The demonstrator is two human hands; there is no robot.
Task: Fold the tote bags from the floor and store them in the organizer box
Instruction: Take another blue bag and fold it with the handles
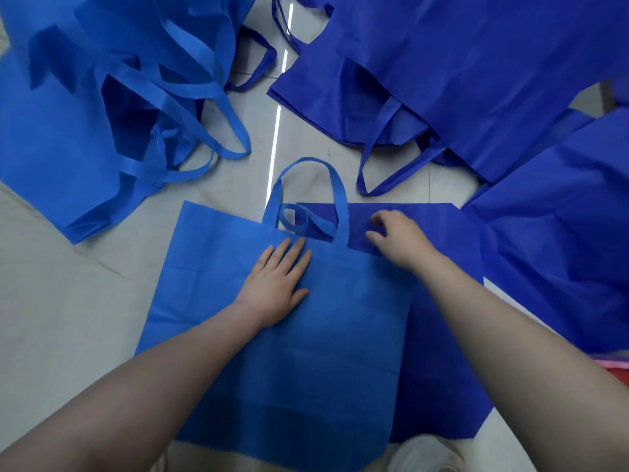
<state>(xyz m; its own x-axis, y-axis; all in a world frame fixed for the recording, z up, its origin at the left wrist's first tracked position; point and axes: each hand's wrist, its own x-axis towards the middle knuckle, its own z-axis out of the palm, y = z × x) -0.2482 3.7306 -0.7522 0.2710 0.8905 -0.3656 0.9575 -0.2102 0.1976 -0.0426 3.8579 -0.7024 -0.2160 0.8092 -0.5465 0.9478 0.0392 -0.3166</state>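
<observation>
Light blue tote (279, 352) flat — left hand (277, 284) spread on it; right hand (396, 236) pinching top edge.

The floor (85, 301) is pale, glossy tile in a grey-beige tone, filling the whole view. A thin grout line (102, 264) crosses the left part on a slant, from the left edge toward the middle. A bright white streak of reflected light (276, 137) runs from the far edge down toward the centre, broken into short segments, so the lighting comes from overhead. At the near right edge lies a small patch of something red and pink (617, 373), too cropped to identify. Near the bottom edge sits a pale, whitish fabric (422, 454), blurred.
</observation>
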